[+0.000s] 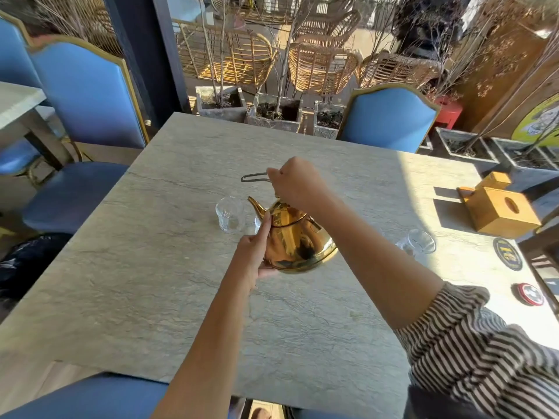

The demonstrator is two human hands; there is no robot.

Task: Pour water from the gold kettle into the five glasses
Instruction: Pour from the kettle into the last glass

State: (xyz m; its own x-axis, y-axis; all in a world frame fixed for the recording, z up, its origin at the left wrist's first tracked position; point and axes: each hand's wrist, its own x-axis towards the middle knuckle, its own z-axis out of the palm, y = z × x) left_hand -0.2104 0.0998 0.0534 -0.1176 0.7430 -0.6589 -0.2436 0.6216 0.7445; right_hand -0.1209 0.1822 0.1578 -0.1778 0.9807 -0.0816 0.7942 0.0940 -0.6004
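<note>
The gold kettle [295,240] hangs over the middle of the stone table [151,282], spout pointing left and slightly down. My right hand [298,182] grips its thin dark wire handle from above. My left hand [255,252] cups the kettle's lower left side, thumb up by the lid. A clear glass [230,214] stands just left of the spout. A second glass [258,223] is mostly hidden behind the kettle and my thumb. Another glass [419,241] stands to the right in the sunlight. Other glasses are hidden behind my right arm or the kettle.
A wooden tissue box [499,207] sits at the table's right edge, with a dark round coaster [508,254] and a red round lid [529,294] nearer me. Blue chairs [87,95] stand at the left and at the far side [388,116]. Planters line the back.
</note>
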